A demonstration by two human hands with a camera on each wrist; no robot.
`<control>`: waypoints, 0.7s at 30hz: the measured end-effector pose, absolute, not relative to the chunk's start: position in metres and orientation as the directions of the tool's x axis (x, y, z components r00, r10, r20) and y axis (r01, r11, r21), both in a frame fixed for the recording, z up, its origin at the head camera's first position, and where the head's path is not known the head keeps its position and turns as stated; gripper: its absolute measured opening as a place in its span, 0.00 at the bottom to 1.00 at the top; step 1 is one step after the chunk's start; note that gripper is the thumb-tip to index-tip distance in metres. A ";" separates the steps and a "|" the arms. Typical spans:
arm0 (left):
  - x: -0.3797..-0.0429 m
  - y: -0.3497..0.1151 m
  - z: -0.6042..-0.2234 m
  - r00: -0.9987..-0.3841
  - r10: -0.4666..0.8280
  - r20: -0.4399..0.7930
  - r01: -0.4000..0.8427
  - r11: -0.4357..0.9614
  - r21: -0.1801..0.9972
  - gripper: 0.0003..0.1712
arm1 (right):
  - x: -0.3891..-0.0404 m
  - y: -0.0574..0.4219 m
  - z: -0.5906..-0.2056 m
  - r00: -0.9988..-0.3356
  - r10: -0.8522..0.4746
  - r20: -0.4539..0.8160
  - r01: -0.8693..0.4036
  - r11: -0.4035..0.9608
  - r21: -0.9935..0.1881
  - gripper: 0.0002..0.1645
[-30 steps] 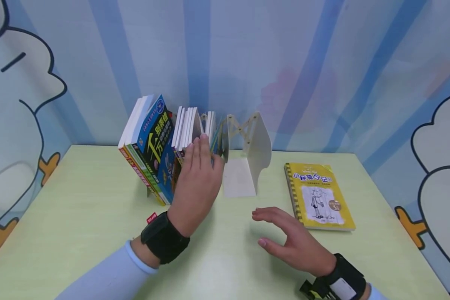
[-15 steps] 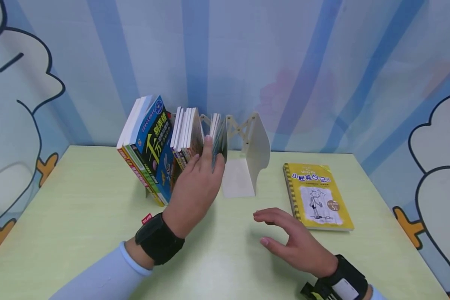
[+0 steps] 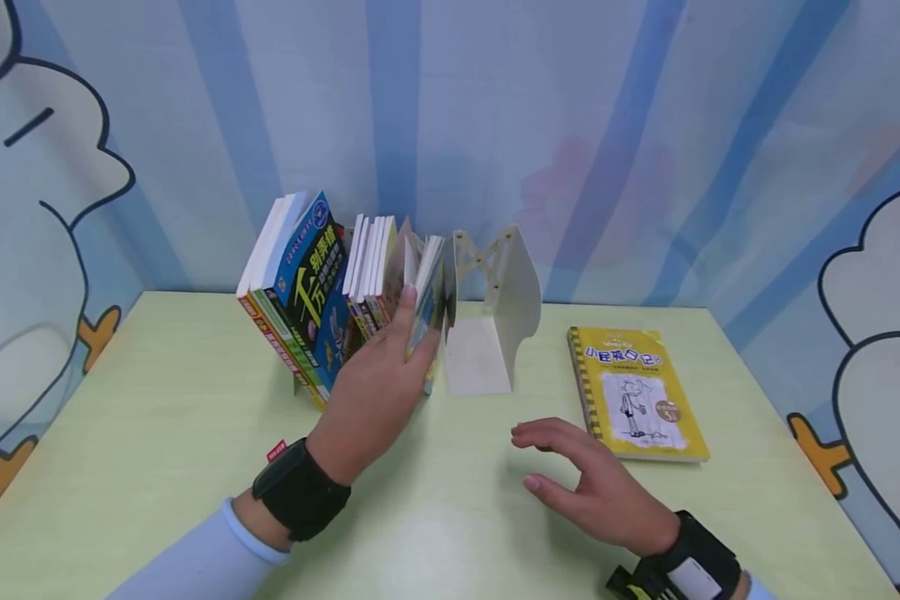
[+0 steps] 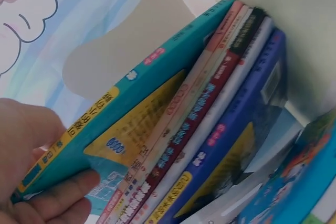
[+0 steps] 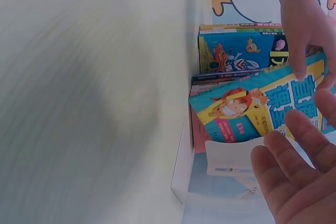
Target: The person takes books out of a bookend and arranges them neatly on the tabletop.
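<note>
My left hand (image 3: 378, 375) grips the spine of a thin teal book (image 4: 131, 80), with the thumb on one side and fingers on the other. In the right wrist view the teal book (image 5: 236, 106) is tilted and partly pulled out from the row. Beside it several slim books (image 4: 210, 87) lean together, including a red one and a blue-purple one. My right hand (image 3: 596, 492) hovers over the table at the front right, fingers apart and slightly bent, holding nothing. A yellow comic book (image 3: 637, 392) lies flat beyond it.
A white expandable metal book stand (image 3: 521, 292) with crossed hinge bars holds the row. Thicker books with a blue cover (image 3: 311, 292) lean at its left end. A blue cartoon-print curtain (image 3: 465, 125) hangs behind the pale table (image 3: 195, 467).
My left hand has gone from flat fingers at the row to gripping the teal book, drawing back toward me. The book has come forward and tilted. My right hand has barely moved.
</note>
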State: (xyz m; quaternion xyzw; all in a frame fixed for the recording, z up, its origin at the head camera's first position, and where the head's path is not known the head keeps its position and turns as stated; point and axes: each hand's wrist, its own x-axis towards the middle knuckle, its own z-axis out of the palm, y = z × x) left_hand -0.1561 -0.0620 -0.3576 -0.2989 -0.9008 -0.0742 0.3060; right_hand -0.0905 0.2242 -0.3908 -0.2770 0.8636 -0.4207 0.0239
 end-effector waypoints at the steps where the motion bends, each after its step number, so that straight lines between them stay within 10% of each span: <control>1: -0.156 -0.064 -0.359 -0.626 0.487 0.609 0.589 0.807 -0.040 0.26 | -0.090 0.225 -0.391 -0.850 -0.494 0.181 -0.449 0.502 -0.739 0.20; 21: -0.140 -0.077 -0.375 -0.645 0.300 0.703 0.636 0.720 0.277 0.24 | -0.088 0.231 -0.393 -0.850 -0.510 0.129 -0.446 0.568 -0.691 0.21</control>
